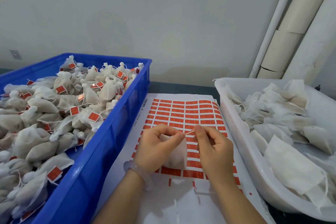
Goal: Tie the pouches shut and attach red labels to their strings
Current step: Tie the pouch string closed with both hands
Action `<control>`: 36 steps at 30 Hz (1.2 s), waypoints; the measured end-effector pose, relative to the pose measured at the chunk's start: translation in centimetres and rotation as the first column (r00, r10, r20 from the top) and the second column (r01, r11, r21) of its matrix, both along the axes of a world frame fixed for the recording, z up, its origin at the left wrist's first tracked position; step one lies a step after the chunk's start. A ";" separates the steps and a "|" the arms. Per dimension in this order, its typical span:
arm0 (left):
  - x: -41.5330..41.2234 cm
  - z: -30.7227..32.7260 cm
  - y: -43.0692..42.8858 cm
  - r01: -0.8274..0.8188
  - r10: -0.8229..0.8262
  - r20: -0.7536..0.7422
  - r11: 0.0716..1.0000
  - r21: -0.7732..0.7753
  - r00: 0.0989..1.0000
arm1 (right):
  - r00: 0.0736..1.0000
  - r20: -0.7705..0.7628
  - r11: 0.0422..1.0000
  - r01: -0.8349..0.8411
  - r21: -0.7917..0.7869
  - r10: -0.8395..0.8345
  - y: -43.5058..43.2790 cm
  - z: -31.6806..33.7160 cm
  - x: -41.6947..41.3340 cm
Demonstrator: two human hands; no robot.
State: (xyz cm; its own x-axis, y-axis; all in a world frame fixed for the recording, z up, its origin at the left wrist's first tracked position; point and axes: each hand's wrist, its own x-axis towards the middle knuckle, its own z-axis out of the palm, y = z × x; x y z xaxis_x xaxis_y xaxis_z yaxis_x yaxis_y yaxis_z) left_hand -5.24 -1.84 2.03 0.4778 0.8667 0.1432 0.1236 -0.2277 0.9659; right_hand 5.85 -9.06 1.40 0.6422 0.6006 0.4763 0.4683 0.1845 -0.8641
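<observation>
While left hand [156,149] holds it, pouch [177,154] points away, string [190,132] sideways

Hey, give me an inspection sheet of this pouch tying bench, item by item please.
Surface: dark table, mostly covered by the sheet of red labels.
Job's things: tied, labelled pouches in the blue crate; untied pouches in the white tub; one pouch in hand.
Clutter: nothing seen.
Grips: left hand holds the pouch; right hand pinches its string.
Cables: nothing seen.
Surroundings: grey wall, pale tubes in the right corner, wall plate at left.
</observation>
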 end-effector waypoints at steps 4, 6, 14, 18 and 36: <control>0.0 0.1 0.1 -0.013 0.013 -0.016 1.000 0.004 1.000 | 1.000 -0.021 1.000 0.001 -0.008 -0.001 0.0 0.1 0.1; 0.0 0.1 0.1 -0.015 0.015 -0.020 1.000 0.005 1.000 | 1.000 -0.025 1.000 0.001 -0.012 -0.001 0.0 0.1 0.2; -0.1 -0.1 0.2 0.001 0.000 -0.049 1.000 0.014 0.999 | 0.998 -0.058 1.000 0.024 -0.012 -0.025 0.0 0.2 0.5; -0.1 -0.2 0.3 0.024 -0.024 0.015 1.000 -0.010 1.000 | 0.998 -0.060 1.000 -0.013 -0.026 0.012 0.0 0.3 0.3; -0.1 0.0 0.2 -0.005 0.004 0.022 0.997 0.071 1.000 | 0.938 -0.259 0.964 -0.256 -0.068 0.230 0.3 0.2 0.1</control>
State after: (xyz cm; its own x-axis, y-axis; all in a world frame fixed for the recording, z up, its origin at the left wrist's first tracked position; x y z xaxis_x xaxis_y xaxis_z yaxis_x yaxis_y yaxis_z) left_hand -5.37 -1.62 1.99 0.4701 0.8561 0.2145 0.1038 -0.2950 0.9498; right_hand 5.95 -8.72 1.58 0.5604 0.7892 0.2513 0.1894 0.1733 -0.9665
